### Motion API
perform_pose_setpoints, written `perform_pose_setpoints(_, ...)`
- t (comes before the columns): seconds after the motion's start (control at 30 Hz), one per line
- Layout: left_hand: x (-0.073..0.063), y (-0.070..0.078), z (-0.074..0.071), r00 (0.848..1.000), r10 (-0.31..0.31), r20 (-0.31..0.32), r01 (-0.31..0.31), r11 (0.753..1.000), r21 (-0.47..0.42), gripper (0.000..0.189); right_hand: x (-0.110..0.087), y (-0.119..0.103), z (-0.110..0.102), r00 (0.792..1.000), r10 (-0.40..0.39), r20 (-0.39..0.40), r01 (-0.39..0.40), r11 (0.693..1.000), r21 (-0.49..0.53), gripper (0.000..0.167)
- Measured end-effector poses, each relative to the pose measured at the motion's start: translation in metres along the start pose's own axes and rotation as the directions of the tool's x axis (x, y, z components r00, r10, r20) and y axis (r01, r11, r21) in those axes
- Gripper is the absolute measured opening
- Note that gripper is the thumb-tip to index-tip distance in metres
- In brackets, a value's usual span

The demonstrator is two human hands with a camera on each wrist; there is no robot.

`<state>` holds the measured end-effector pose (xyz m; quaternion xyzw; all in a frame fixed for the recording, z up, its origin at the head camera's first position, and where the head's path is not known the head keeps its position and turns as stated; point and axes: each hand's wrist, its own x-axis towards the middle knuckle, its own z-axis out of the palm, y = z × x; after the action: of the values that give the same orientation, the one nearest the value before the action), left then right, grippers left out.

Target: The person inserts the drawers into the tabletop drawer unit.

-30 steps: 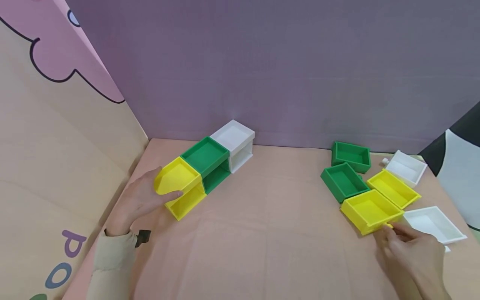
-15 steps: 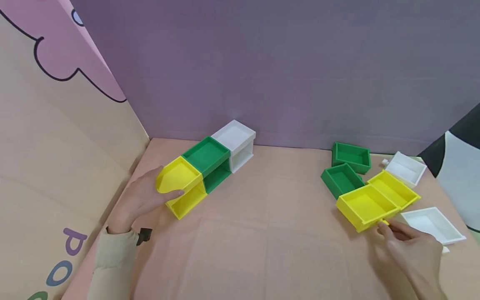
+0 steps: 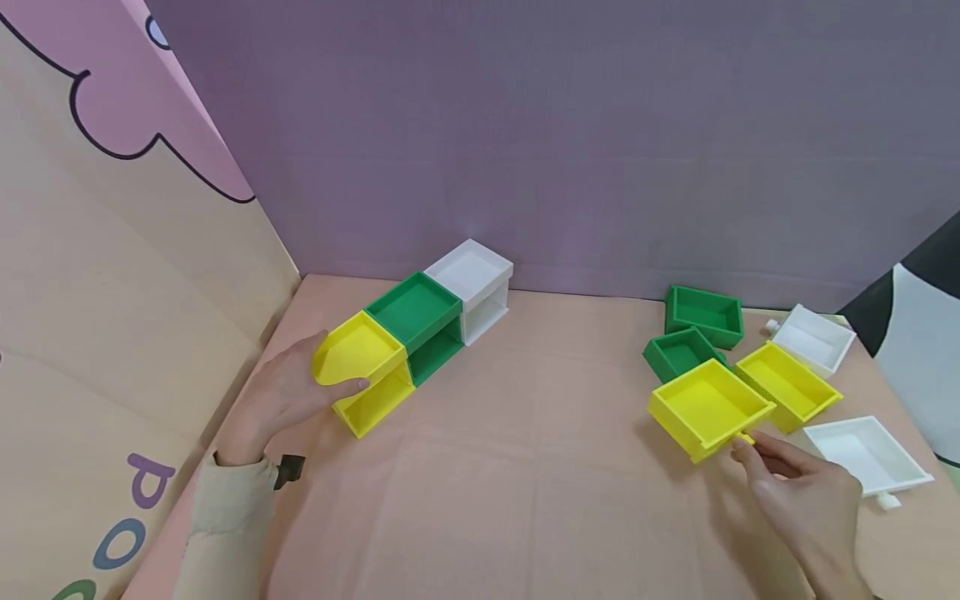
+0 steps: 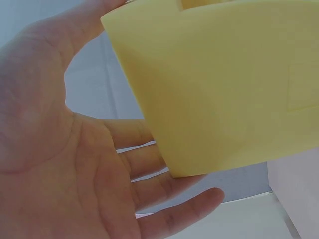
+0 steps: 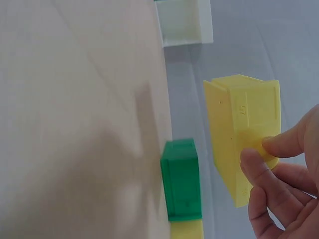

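On the left, my left hand grips a yellow drawer casing, thumb along its front side and fingers at the far side. The left wrist view shows the yellow casing between thumb and fingers. A green casing and a white casing adjoin it in a slanting row, their front openings facing right. My right hand pinches the small knob of a yellow drawer, lifted off the table and tilted slightly. Fingertips cover most of the knob on the yellow drawer in the right wrist view.
At the right lie two green drawers, another yellow drawer and two white drawers. Pink cloth spreads between them and the casings. A purple-grey panel stands behind, a patterned panel at left.
My right hand has lifted the yellow drawer by its knob and moved it left, away from the other yellow drawer. The left hand stays on the yellow casing.
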<state>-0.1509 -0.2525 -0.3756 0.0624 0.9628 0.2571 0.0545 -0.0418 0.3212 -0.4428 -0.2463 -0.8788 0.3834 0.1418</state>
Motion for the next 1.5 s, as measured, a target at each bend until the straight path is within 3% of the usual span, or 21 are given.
perform_pose_setpoints(0.27, -0.001, 0.000, 0.000, 1.000, 0.008, -0.011, -0.008, 1.000, 0.007, 0.078, -0.011, -0.010, 0.022, 0.995, -0.093, 0.027, 0.092, 0.995, 0.038, 0.039)
perform_pose_setpoints(0.5, 0.000, 0.003, -0.002, 1.000, -0.019, -0.009, 0.020, 0.998, 0.060, 0.076, -0.018, -0.023, 0.037, 0.976, -0.209, 0.056, 0.206, 0.977, 0.058, 0.034)
perform_pose_setpoints(0.77, 0.000, 0.007, -0.004, 0.998, -0.070, 0.004, 0.069, 0.995, 0.074, 0.074, -0.025, -0.036, 0.055, 0.967, -0.246, 0.061, 0.237, 0.963, 0.129, 0.028)
perform_pose_setpoints(0.9, 0.000, 0.008, -0.004, 0.998, -0.065, -0.001, 0.065, 0.995, 0.073, 0.073, -0.029, -0.042, 0.062, 0.968, -0.241, 0.074, 0.226, 0.960, 0.163, 0.028)
perform_pose_setpoints(1.5, 0.002, 0.009, -0.004, 0.998, -0.062, -0.012, 0.063, 0.995, 0.080, 0.072, -0.046, -0.065, 0.089, 0.934, -0.290, 0.211, 0.240, 0.942, 0.234, 0.024)
